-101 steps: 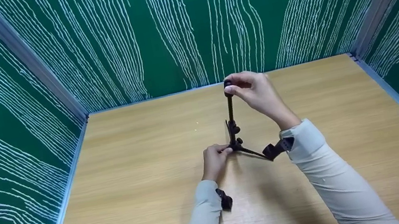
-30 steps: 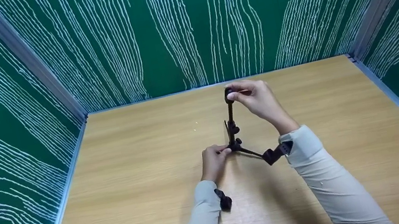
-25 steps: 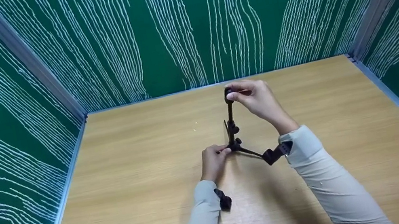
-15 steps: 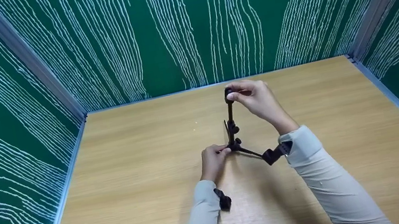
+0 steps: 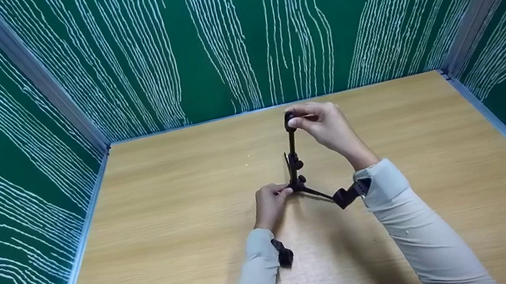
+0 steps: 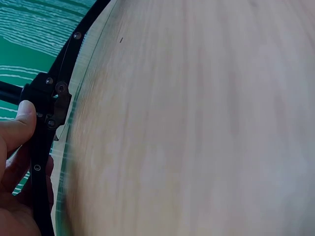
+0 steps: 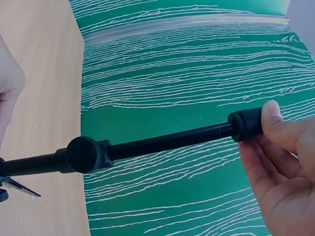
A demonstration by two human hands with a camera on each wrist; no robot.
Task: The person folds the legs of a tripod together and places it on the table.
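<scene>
A small black tripod (image 5: 294,172) stands upright at mid-table with its legs spread. My left hand (image 5: 270,205) pinches it low down beside the leg hub; in the left wrist view the thumb presses by the hub (image 6: 42,93) and fingers lie behind a leg (image 6: 39,169). Up top, my right hand (image 5: 331,130) grips the tripod's thick black head (image 5: 289,121) between thumb and fingers. The right wrist view shows the thin upper tube (image 7: 170,142) running from that head to a round clamp knob (image 7: 82,155) on the thicker lower tube (image 7: 32,164).
A wood-grain table (image 5: 175,202) lies under both hands. Green panels (image 5: 194,43) with wavy white lines rise at the back and sides, joined by grey corner posts (image 5: 38,75). Black camera mounts sit on both wrists; the right one (image 5: 346,197) overlaps a tripod leg's end.
Since the oldest frame, my right hand has come down a little with the tripod's head, and the upper tube shows shorter. The left hand keeps its hold; over the last second nothing visibly moves.
</scene>
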